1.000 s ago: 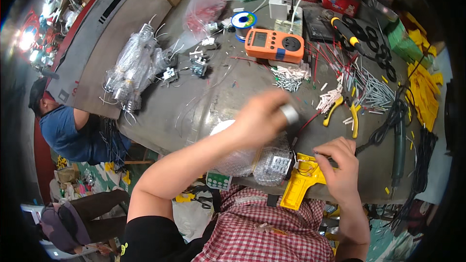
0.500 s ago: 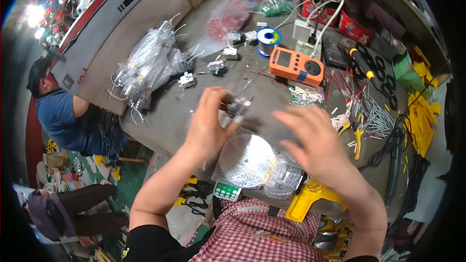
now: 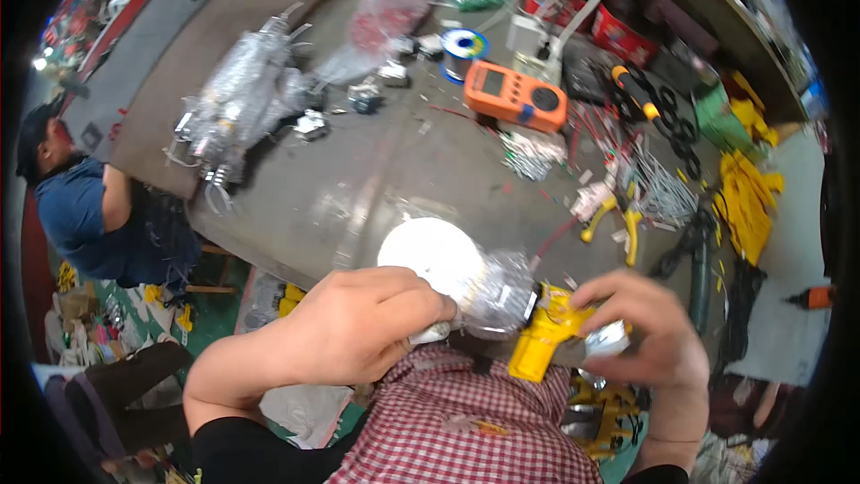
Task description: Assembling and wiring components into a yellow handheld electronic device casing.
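My left hand [image 3: 363,318] is closed, palm down, at the near table edge. From under its fingertips shows a bit of a small silvery-white part [image 3: 430,333], mostly hidden. My right hand [image 3: 649,327] curls over a yellow pistol-shaped plastic housing [image 3: 537,341], with fingertips on its upper side. A shiny silver piece [image 3: 609,339] shows between those fingers and the thumb; how it joins the housing is unclear. Between my hands lie a bright round disc [image 3: 430,251] and a clear plastic-wrapped bundle [image 3: 502,294].
An orange multimeter [image 3: 515,96], a solder spool [image 3: 464,54], yellow-handled pliers [image 3: 632,224] and loose wires lie farther back. At left are a plastic-wrapped bundle [image 3: 242,94] and small metal parts [image 3: 312,125]. A person in blue [image 3: 81,215] sits beyond the table's left edge.
My left hand has come down and nearer, carrying the small part from above the table. My right hand has moved right and nearer, onto the yellow housing. The whole view has shifted.
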